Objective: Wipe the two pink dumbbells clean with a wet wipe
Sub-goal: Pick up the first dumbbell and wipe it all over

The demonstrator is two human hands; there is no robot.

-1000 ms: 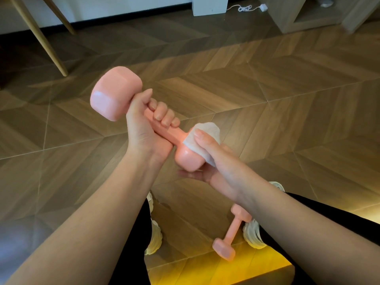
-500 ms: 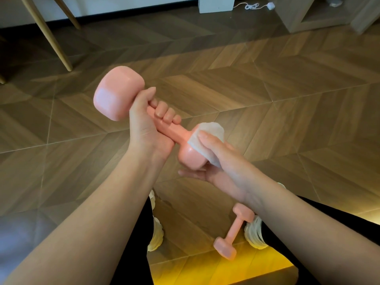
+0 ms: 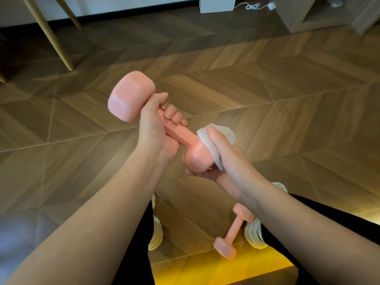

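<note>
My left hand (image 3: 158, 128) grips the handle of a pink dumbbell (image 3: 131, 97), held slanted in the air with one head up at the left and the other down at the right. My right hand (image 3: 224, 161) cups that lower head and presses a white wet wipe (image 3: 221, 133) against it. The second pink dumbbell (image 3: 232, 233) lies on the floor between my feet, partly hidden under my right wrist.
Wooden herringbone floor (image 3: 287, 99) all around. Light wooden furniture legs (image 3: 51, 38) stand at the upper left. A white block (image 3: 217, 4) with a cable (image 3: 255, 6) and a wooden shelf unit (image 3: 308, 15) line the far wall. My white shoes (image 3: 254, 233) flank the floor dumbbell.
The held dumbbell and both hands have hardly shifted; my right hand with the wipe has turned slightly around the lower head.
</note>
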